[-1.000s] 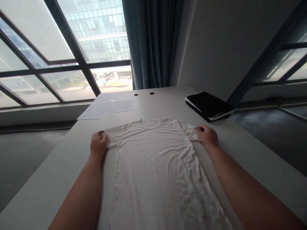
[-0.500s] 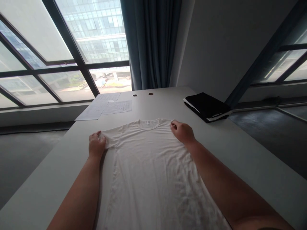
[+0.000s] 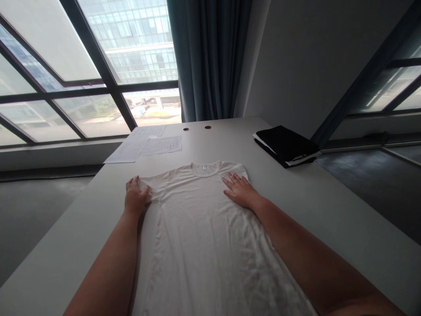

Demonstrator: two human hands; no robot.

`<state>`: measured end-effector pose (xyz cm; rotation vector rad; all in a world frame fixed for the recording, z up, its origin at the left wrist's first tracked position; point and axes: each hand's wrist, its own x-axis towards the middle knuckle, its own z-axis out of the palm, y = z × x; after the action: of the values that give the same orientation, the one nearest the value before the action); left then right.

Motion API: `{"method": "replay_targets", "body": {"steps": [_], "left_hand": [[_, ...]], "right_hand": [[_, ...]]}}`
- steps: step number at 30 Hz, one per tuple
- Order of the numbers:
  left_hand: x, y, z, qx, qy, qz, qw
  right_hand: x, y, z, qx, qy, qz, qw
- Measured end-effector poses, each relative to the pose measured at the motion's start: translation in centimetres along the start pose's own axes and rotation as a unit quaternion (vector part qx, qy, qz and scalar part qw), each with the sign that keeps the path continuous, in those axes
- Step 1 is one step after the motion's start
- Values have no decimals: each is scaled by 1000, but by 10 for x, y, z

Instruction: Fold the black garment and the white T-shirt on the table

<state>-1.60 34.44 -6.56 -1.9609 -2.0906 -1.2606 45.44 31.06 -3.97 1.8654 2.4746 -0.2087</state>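
1. Head view: a white T-shirt lies across the pale surface, filling the lower centre of the frame, its collar near the middle.
2. At centre left, the left hand rests at the end of an outstretched sleeve; its underside is hidden, so whether its grip pinches or merely presses cannot be told.
3. Right of centre, the right hand lies spread flat on the cloth, its grip released.
4. Trouble would likely come from a sideways drag of that flat hand, bunching the thin fabric; a hard tug at the sleeve could skew the collar.
5. Counted: two hands, one T-shirt, one outstretched sleeve; one black folder at right, two round holes at upper centre, at least two papers at upper left.
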Motion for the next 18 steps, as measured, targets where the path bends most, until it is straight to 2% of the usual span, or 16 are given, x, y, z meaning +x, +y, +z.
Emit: {"method": "replay_targets", "body": {"steps": [3,6,8,10,12,15,16,18], "left_hand": [[0,1,1,-5,9,-4,1000],[1,2,-1,-11,13,-39,999],[4,7,-3,-15,14,-64,998],[7,17,-5,-16,18,-62,998],[8,35,-7,-10,24,-23,999],[1,73,-6,-13,15,61,998],[-5,87,-6,-23,-3,90,996],[-17,111,-4,-60,-81,168,981]], "right_hand": [[1,0,2,-3,-6,1,1000],[2,-1,3,-2,-2,4,1000],[3,-1,4,1,1,6,1000],[3,-2,3,4,2,5,1000],[2,-3,2,6,1,5,1000],[1,-5,0,6,0,6,1000],[1,-5,-1,7,-1,6,1000],[1,-5,-2,9,-2,6,1000]]}}
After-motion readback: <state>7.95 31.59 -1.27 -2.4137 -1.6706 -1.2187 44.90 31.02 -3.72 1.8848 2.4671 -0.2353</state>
